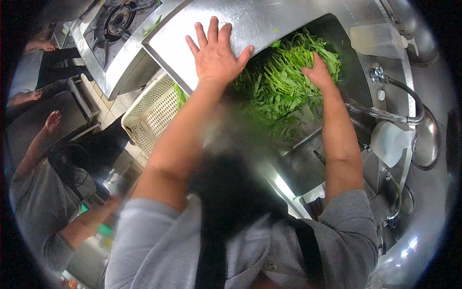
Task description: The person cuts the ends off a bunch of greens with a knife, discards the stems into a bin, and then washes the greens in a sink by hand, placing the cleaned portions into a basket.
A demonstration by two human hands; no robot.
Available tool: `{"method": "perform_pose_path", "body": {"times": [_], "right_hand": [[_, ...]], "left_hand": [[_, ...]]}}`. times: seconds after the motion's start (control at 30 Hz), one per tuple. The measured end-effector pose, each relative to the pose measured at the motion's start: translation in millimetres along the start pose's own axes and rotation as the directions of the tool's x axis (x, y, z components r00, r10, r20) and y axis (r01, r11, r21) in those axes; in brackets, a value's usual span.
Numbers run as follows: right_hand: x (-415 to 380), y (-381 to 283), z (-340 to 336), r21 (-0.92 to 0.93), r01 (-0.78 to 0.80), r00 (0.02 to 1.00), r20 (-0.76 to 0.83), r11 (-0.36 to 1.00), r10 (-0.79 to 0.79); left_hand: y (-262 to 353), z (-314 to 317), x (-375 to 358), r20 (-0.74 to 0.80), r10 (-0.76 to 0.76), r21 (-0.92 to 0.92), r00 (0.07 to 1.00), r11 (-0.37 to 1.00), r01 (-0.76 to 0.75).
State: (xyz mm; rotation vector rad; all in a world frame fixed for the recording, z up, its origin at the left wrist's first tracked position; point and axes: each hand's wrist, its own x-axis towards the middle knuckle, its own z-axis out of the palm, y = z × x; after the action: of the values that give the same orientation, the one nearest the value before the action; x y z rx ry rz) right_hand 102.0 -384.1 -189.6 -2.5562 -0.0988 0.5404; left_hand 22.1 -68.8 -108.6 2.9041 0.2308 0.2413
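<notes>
My left hand [216, 60] lies with its fingers spread on the bare stainless steel worktop [255, 21], left of the sink [344, 41]. A large heap of leafy greens [284, 72] with long stems fills the upper part of that sink. My right hand [320, 74] grips the greens at the heap's right side; its thumb shows on top while the other fingers are buried among the stems. Water [368, 111] runs from the curved faucet [418, 98] into the basin, just right of my right forearm.
A cream perforated basket [156, 113] with some greens stands low on the left, below a gas burner [118, 21]. Clear plastic containers [380, 41] hang along the sink's right edge. Other people work at the left; one has a forearm [36, 139] raised.
</notes>
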Motion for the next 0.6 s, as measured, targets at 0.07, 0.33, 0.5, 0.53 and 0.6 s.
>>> {"method": "perform_pose_path", "body": {"times": [0.07,0.33,0.5,0.53,0.6], "right_hand": [[-5.0,-10.7,-4.5,0.013,-0.029,0.999,0.019,1.0,0.029],[-3.5,-5.2,-3.4,0.029,0.017,0.984,0.175,0.999,-0.022],[-11.1,-5.2,-27.0,0.428,-0.022,0.999,-0.034,0.904,0.04],[-12.5,-5.6,-31.7,0.453,-0.011,0.998,-0.051,0.891,0.039],[-15.5,-7.4,-36.8,0.463,0.006,0.996,-0.084,0.886,0.037]], "left_hand": [[-0.2,1.8,-0.5,-0.009,0.0,0.002,1.0,1.0,0.0],[-0.2,2.5,-0.4,-0.023,0.001,0.012,1.0,1.0,-0.001],[1.2,1.1,-1.2,-0.053,0.019,0.018,0.998,1.0,-0.018],[1.0,1.6,-1.4,-0.053,0.023,0.018,0.998,1.0,-0.022],[1.0,2.4,-2.0,-0.064,0.023,0.018,0.998,1.0,-0.022]]}}
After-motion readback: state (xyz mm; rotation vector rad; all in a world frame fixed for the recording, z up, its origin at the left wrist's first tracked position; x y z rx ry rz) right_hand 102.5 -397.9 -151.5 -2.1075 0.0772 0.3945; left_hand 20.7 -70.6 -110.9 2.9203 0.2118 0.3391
